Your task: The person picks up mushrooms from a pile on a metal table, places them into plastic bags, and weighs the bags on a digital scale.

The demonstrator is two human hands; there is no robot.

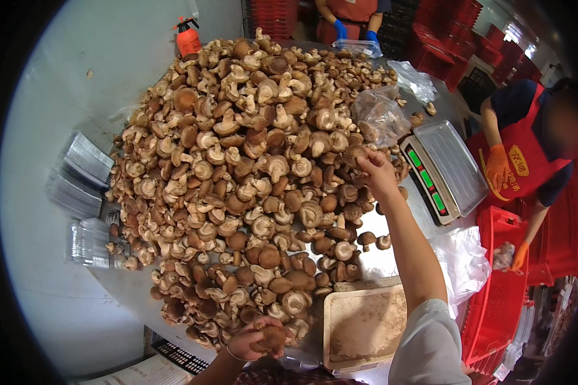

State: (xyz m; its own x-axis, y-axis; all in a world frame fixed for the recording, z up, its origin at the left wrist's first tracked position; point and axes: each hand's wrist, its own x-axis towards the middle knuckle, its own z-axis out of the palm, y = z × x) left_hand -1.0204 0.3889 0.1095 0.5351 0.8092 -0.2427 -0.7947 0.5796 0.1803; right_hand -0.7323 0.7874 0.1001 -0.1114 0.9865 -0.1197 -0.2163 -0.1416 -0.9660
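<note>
A large heap of shiitake mushrooms (269, 166) covers the metal table before me, caps and stems pointing every way. At the near edge of the heap, my left hand (250, 340) holds a brown shiitake mushroom (272, 338), with a thin band around the wrist. Stretched out to the heap's right side, my right hand (379, 172) pinches another shiitake mushroom (354, 156) between thumb and fingers. Just beyond that hand lies a clear plastic bag (383, 115) with mushrooms showing through it.
A digital scale (448, 168) stands at the right, beside white plastic bags (462, 262). Nearer me is a stained shallow tray (363, 327). Clear plastic boxes (89, 243) are stacked left; a spray bottle (188, 41) stands behind. Two gloved co-workers (520, 144) stand around the table, near red crates (493, 298).
</note>
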